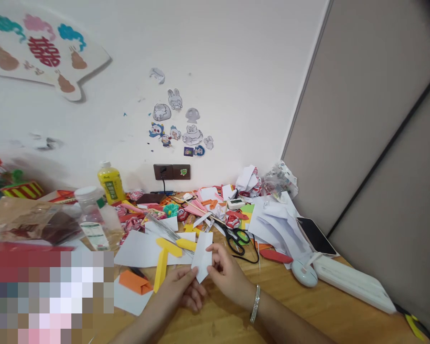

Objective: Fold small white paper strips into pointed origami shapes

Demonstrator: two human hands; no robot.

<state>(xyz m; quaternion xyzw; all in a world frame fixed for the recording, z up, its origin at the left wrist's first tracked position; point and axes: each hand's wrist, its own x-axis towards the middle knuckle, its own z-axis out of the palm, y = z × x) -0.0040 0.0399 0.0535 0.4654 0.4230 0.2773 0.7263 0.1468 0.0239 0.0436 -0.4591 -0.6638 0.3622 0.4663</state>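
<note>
A narrow strip of folded white paper (202,253) is held up between my two hands, its lower end tapering to a point. My left hand (186,286) pinches the lower left edge with thumb and fingers. On the other side, my right hand (226,274) grips the right edge, thumb low and fingers higher. Yellow folded paper pieces (161,267) lie just left of the strip on white sheets (134,248). An orange folded paper (135,283) rests near my left forearm. Black-handled scissors (236,240) lie behind my right hand.
A yellow drink bottle (111,184) and a clear jar (91,217) stand at the left. Paper scraps and wrapped bundles crowd the wall side. A phone (316,236), a white lamp (354,282) and crumpled white paper (279,224) lie at the right. A blurred patch covers the lower left.
</note>
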